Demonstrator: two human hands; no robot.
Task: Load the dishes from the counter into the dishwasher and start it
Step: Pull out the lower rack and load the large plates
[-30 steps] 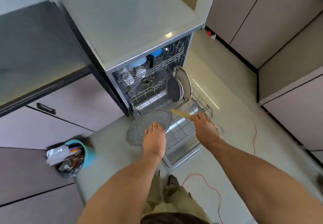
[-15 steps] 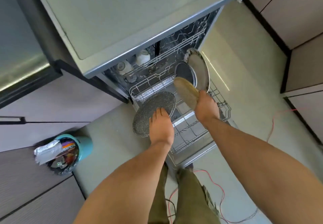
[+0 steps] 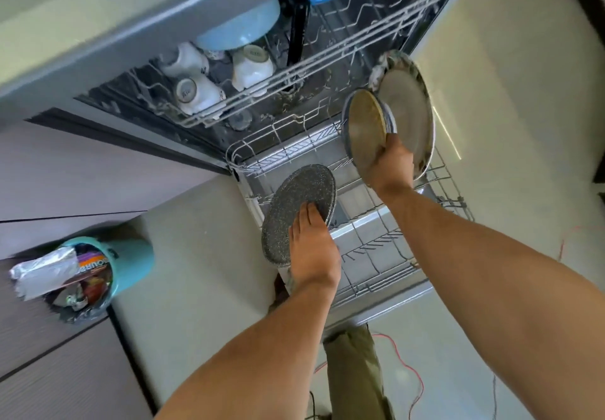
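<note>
Gripped in the right hand (image 3: 391, 166), fingers curled round the lower rim: a tan plate (image 3: 365, 128), set on edge at the back right of the dishwasher's (image 3: 163, 36) pulled-out lower rack (image 3: 376, 243). Hollow face turned left and toward the camera, seen as an oval with its long axis up and down. Just behind it, also on edge: the rim of a small dark plate (image 3: 391, 121), then a large grey plate (image 3: 411, 108) facing the same way.

Held in the left hand (image 3: 312, 252) by the near rim: a speckled plate (image 3: 298, 203), fingers laid over the top face, thumb hidden beneath. Tilted, closer to flat than upright, long axis running from near left to far right, far edge above the left side of the lower rack, near edge out over the floor.

In the upper rack (image 3: 327, 59): white cups (image 3: 252, 66) mouth down, dark printed marks on their bases too small to read, and a pale blue bowl (image 3: 239, 30) behind.

On the floor to the left: a teal bin (image 3: 131, 256) full of wrappers, one orange packet showing upside-down letters, roughly "OURB", the rest cut off.
</note>
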